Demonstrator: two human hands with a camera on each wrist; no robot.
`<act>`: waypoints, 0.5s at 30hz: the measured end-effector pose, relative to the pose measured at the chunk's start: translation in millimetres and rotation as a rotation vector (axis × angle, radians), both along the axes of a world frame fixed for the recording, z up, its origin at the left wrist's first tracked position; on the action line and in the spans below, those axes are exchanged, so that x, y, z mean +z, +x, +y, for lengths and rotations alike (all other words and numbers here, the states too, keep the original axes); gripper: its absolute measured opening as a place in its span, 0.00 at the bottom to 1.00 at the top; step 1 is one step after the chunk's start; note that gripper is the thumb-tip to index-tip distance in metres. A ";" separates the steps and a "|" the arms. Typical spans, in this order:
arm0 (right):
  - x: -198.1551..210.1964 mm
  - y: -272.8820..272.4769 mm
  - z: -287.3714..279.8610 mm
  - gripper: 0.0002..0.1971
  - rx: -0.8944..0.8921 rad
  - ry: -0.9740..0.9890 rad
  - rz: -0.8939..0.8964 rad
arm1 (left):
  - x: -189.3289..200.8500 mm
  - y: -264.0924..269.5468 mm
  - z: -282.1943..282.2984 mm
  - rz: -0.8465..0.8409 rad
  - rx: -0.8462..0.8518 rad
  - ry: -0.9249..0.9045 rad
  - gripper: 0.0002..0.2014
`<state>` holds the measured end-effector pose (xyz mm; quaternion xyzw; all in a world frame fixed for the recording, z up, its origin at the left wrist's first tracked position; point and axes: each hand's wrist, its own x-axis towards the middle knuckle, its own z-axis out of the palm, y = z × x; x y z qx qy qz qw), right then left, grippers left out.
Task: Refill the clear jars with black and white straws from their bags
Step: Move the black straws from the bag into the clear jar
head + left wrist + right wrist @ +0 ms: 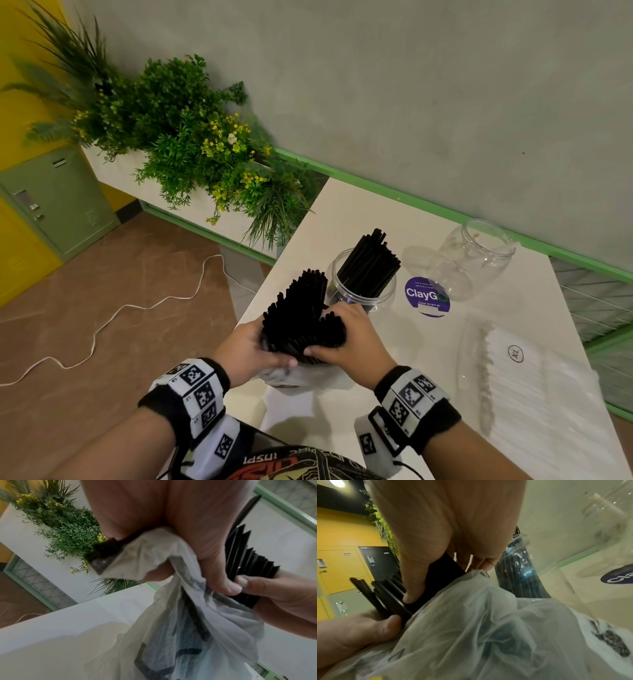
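Note:
A thick bundle of black straws (301,315) sticks up out of a crumpled clear plastic bag (294,377) at the table's near edge. My left hand (250,353) grips the bundle and the bag's mouth from the left; the bag (171,628) hangs below its thumb. My right hand (346,337) curls round the right part of the bundle (440,573), thumb in front. Just behind stands a clear jar (359,291) part full of black straws. A second clear jar (476,257), empty, stands further right. A bag of white straws (534,387) lies flat at the right.
The white table (342,219) has a purple round sticker (426,296) between the jars. A planter of green plants (191,137) stands past its far left corner. A white cable (102,325) runs over the brown floor at left, near green and yellow lockers (58,202).

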<state>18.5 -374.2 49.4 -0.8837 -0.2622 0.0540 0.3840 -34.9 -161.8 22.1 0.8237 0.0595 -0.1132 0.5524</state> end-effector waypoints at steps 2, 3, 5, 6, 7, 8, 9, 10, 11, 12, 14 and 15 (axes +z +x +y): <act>2.6 0.9 -1.9 0.21 -0.009 0.061 0.029 | 2.3 -0.5 -0.6 0.000 0.001 -0.007 0.26; 3.5 1.0 -2.6 0.21 -0.017 0.088 0.047 | 3.2 -0.4 -1.0 -0.007 0.003 -0.011 0.24; 4.9 0.6 -4.1 0.21 -0.030 0.159 0.097 | 3.3 0.9 -1.1 -0.023 -0.002 -0.009 0.22; 6.2 0.3 -4.9 0.20 -0.030 0.199 0.132 | 3.7 1.3 -1.0 -0.028 -0.007 -0.005 0.22; 8.1 -0.1 -5.4 0.18 -0.023 0.240 0.172 | 3.5 1.7 -0.6 -0.030 -0.010 -0.005 0.22; 11.8 -0.8 -5.8 0.16 -0.011 0.282 0.213 | 3.0 2.4 0.0 -0.031 -0.009 -0.008 0.24; 16.8 -1.8 -6.2 0.13 0.002 0.323 0.249 | 2.7 2.9 0.3 -0.034 -0.009 -0.009 0.25; 22.6 -2.4 -6.7 0.12 0.010 0.358 0.272 | 2.9 3.4 0.7 -0.039 -0.011 -0.003 0.27; 30.3 -3.1 -7.2 0.11 0.011 0.386 0.281 | 3.6 3.7 0.7 -0.045 -0.012 0.010 0.27; 39.1 -3.5 -7.4 0.11 0.002 0.408 0.274 | 4.8 3.7 0.2 -0.050 -0.014 0.025 0.26; 57.1 -2.9 -7.5 0.08 -0.034 0.456 0.235 | 7.7 3.8 -0.7 -0.056 -0.020 0.050 0.26; 66.2 -1.8 -7.2 0.06 -0.056 0.490 0.210 | 9.0 3.9 -0.9 -0.060 -0.022 0.064 0.26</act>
